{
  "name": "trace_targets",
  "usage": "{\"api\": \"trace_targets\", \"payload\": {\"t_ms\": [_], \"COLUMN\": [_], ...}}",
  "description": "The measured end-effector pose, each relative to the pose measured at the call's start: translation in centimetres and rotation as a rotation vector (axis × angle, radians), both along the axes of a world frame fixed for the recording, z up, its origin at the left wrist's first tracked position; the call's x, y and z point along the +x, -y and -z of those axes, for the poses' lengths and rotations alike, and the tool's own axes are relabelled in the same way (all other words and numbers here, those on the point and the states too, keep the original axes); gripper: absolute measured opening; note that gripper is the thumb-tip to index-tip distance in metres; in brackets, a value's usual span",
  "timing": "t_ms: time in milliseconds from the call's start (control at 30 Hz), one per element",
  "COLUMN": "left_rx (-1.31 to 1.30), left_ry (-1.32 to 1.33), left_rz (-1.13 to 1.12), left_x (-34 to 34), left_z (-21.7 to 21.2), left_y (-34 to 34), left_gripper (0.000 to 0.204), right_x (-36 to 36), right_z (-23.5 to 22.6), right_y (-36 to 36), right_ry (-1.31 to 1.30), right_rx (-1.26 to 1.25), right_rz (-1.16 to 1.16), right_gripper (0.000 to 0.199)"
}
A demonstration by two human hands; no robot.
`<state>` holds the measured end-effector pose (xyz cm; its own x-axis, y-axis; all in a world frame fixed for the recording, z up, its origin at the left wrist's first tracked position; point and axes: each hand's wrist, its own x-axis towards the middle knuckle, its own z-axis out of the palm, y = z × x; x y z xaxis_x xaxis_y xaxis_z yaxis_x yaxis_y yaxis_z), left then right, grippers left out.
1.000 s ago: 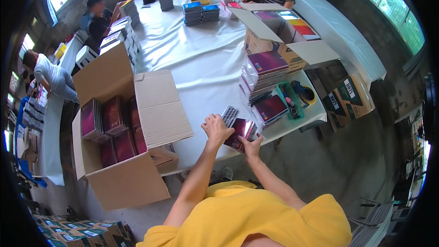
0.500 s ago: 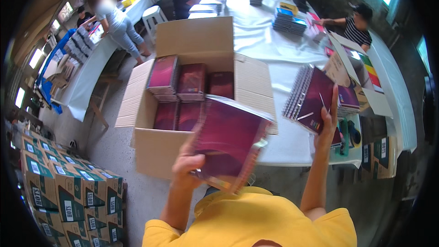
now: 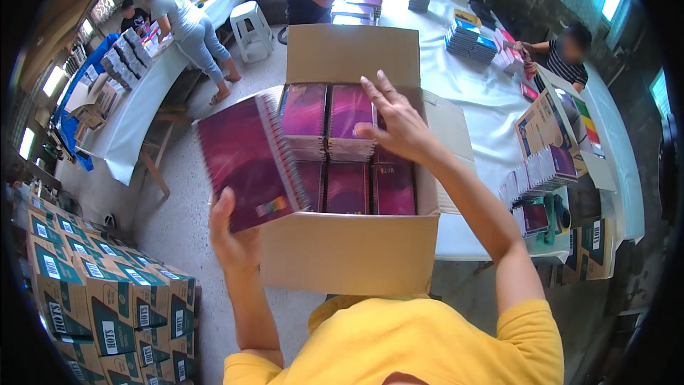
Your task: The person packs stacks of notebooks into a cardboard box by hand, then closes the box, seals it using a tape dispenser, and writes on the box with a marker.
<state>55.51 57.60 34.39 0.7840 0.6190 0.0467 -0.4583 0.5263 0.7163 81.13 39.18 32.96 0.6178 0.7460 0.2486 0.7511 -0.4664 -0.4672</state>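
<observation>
My left hand (image 3: 239,232) grips a maroon spiral notebook (image 3: 246,164) in shiny clear wrap, tilted beside the left side of an open cardboard box (image 3: 349,253). Several stacks of like notebooks (image 3: 347,189) fill the box in rows, the far left and far middle ones standing higher. Above the box's far right corner, my right hand (image 3: 399,117) is spread open with nothing in it. It hides part of the notebooks there; whether its fingertips touch them I cannot tell.
More spiral notebooks (image 3: 538,175) lean together on the white-covered table (image 3: 456,235) at right, by another open carton (image 3: 545,125). Stacked cartons (image 3: 107,278) stand at lower left. A white stool (image 3: 251,32) is farther back. Several people work at the tables.
My right hand has let go of the notebook it held at the right and come over the box, fingers spread. My left hand has carried its notebook to the box's left side.
</observation>
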Motion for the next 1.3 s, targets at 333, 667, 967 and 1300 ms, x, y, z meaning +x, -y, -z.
{"api": "trace_targets", "payload": {"t_ms": [333, 667, 967, 1300], "left_rx": [1.795, 2.374, 2.505, 1.561], "left_ry": [-0.225, -0.283, -0.222, 0.29], "left_rz": [0.48, 0.113, 0.179, 0.976], "left_x": [17.0, 21.0, 20.2, 26.5], "left_z": [-1.3, 5.3, 3.8, -4.1], "left_y": [-0.4, -3.0, -1.7, 27.0], "left_gripper": [0.098, 0.106, 0.118, 0.083], "right_x": [-3.6, 4.1, -0.6, -2.0], "right_z": [-6.6, 6.9, 2.1, 5.4], "right_y": [6.3, 2.7, 6.7, 39.3], "right_ry": [0.561, 0.294, 0.391, -0.37], "right_rx": [0.126, -0.986, -0.312, 1.649], "right_rz": [-0.07, 0.017, 0.059, 1.36], "right_gripper": [0.097, 0.065, 0.064, 0.102]}}
